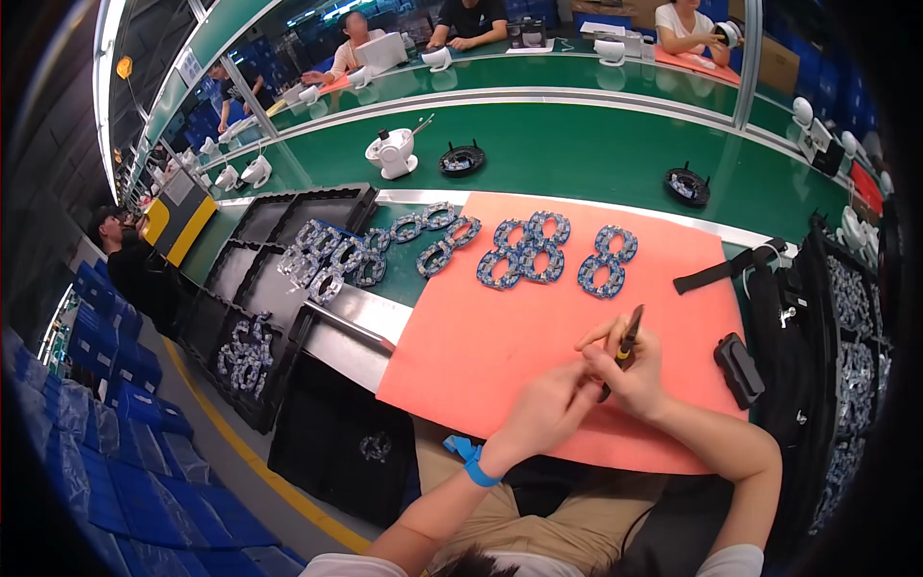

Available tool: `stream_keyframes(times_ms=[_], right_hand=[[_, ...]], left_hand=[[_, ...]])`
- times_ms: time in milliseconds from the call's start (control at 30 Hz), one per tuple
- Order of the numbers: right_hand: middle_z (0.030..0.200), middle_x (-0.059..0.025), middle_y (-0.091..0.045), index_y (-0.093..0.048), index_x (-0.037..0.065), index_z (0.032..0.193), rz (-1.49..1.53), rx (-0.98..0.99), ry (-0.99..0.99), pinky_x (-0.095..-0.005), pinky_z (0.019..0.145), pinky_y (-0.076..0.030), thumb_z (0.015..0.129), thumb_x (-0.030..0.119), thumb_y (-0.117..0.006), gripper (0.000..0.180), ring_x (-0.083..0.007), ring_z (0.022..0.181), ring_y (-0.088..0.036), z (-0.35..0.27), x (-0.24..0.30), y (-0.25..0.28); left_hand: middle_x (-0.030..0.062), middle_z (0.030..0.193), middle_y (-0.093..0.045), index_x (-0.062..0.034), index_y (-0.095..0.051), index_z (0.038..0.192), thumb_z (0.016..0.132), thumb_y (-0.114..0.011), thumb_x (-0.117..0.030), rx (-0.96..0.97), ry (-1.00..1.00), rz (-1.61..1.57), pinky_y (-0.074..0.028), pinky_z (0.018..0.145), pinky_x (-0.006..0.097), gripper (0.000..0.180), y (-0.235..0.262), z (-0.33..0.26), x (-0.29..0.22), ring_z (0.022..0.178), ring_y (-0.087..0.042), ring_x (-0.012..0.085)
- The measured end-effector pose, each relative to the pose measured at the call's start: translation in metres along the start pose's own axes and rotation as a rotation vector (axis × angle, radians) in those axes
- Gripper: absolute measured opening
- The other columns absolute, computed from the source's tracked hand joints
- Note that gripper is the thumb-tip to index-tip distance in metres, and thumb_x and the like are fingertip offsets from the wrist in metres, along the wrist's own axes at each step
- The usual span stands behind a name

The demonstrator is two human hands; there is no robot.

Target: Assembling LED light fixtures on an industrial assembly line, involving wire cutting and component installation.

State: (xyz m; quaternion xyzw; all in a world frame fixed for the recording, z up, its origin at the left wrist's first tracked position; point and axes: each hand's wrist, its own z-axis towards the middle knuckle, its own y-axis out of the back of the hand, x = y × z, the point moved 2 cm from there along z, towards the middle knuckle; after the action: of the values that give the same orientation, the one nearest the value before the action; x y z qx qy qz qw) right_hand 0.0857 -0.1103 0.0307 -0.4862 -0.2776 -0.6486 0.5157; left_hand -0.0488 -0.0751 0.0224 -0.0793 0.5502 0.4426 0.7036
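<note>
My right hand [636, 377] is closed around a slim black tool with a yellow band [630, 338]. One end of it points up and away; its exact kind is unclear. Close against it, my left hand [546, 412] has its fingers pinched together at the tool's lower end, and whatever they hold is hidden. A blue band [474, 464] circles my left wrist. Both hands are over the near part of an orange mat [461, 356]. Beyond them lie figure-eight circuit boards [608, 262], with a cluster of several more [524, 252] to the left.
More ring-shaped boards [336, 258] overlap a black divided tray [226, 274] at left. A black case [738, 370] sits on the mat's right edge. Across the green conveyor [567, 144] stand a white device [392, 152] and black round parts [461, 160]. Co-workers sit opposite.
</note>
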Motion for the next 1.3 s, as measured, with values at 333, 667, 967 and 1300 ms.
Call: stream_keyframes(times_ms=[333, 667, 967, 1300], right_hand=[[0.122, -0.0162, -0.049, -0.037, 0.005, 0.124, -0.160, 0.204, 0.112, -0.0405, 0.095, -0.040, 0.074, 0.017, -0.078, 0.066, -0.0255, 0.115, -0.051, 0.003, -0.005, 0.001], [0.083, -0.0017, -0.051, -0.047, 0.002, 0.104, 0.038, 0.191, -0.232, -0.0262, 0.069, -0.042, 0.090, 0.010, -0.058, 0.019, -0.0093, 0.075, -0.049, 0.009, -0.013, -0.015], [0.074, -0.0103, -0.054, -0.046, 0.001, 0.092, -0.490, 0.322, 0.149, -0.0338, 0.062, -0.044, 0.083, 0.016, -0.064, 0.025, -0.0211, 0.067, -0.055, 0.174, -0.020, -0.093], [0.099, -0.0128, -0.058, -0.049, 0.005, 0.096, -1.117, 0.112, 0.574, -0.0403, 0.081, -0.045, 0.065, 0.003, -0.067, 0.036, -0.0304, 0.099, -0.058, 0.302, -0.112, -0.178]], left_hand=[[0.0238, 0.085, -0.061, 0.0021, -0.057, 0.100, 0.090, -0.058, -0.010, 0.151, -0.010, 0.207, -0.048, 0.064, 0.048, 0.016, -0.006, -0.017, 0.011, 0.077, -0.060, 0.0424], [0.0197, 0.078, -0.063, 0.0013, -0.055, 0.099, 0.091, -0.060, -0.016, -0.083, 0.054, 0.154, -0.050, 0.058, 0.045, 0.020, -0.006, -0.011, 0.019, 0.069, -0.063, 0.0378], [0.0111, 0.081, -0.063, -0.0044, -0.057, 0.097, 0.085, -0.066, -0.025, -0.116, 0.014, 0.565, -0.051, 0.062, 0.038, 0.026, -0.007, -0.003, 0.015, 0.074, -0.064, 0.0273], [0.0153, 0.082, -0.059, -0.0013, -0.057, 0.092, 0.083, -0.062, -0.016, 0.005, -0.024, 0.374, -0.049, 0.065, 0.042, 0.017, -0.009, -0.010, 0.017, 0.077, -0.060, 0.0313]])
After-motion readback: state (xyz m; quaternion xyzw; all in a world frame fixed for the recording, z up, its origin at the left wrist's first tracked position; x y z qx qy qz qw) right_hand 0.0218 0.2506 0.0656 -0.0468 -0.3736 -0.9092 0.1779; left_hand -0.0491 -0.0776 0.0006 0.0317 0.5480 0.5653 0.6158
